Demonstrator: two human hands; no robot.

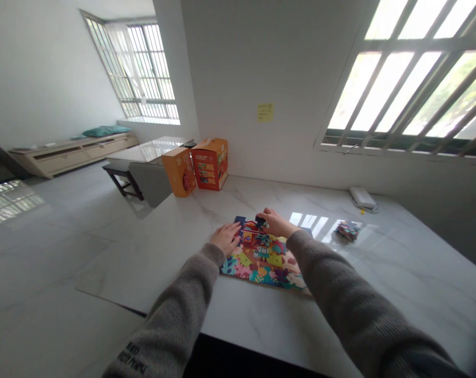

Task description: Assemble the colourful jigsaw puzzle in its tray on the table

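Observation:
A colourful jigsaw puzzle [257,257], partly assembled, lies on the white marbled table in front of me. My left hand [226,238] rests flat on its left edge with the fingers stretched out. At the puzzle's far edge my right hand [275,222] pinches a dark puzzle piece [260,221] between thumb and fingers. My right forearm covers the right part of the puzzle. To the right sits a small pile of loose puzzle pieces [347,230].
Two orange-red boxes [210,165] stand at the table's far left. A white power strip [362,197] with a cable lies near the wall at the back right. The table's [175,236] left edge drops to the floor. A yellow note [265,112] hangs on the wall.

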